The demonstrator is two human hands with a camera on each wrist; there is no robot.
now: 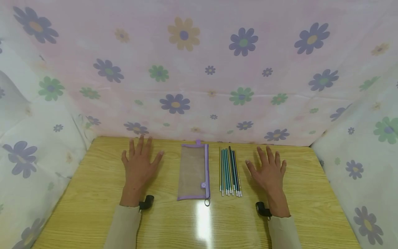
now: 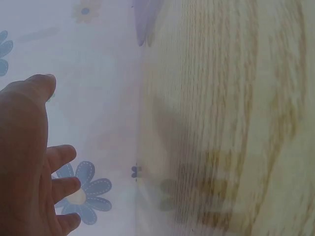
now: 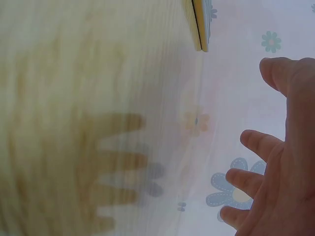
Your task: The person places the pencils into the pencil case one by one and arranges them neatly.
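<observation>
A mesh zip pouch (image 1: 192, 171) with purple edging lies flat on the table, its zipper along the right side and a ring at the lower corner. Just right of it, several pencils (image 1: 229, 171) lie side by side in a bundle, white eraser ends toward the person. To the pouch's left, the left hand (image 1: 139, 167) is held palm down with its fingers spread, holding nothing. The right hand (image 1: 269, 173) is spread likewise, its thumb beside the pencils. In the wrist views, both the left hand (image 2: 29, 157) and the right hand (image 3: 280, 162) appear with straight fingers.
The wooden table (image 1: 168, 224) is glossy, with a bright reflection near its front. A flower-print cloth (image 1: 199, 69) hangs behind it and along both sides. Each wrist bears a small black camera, such as the one on the left wrist (image 1: 147, 202).
</observation>
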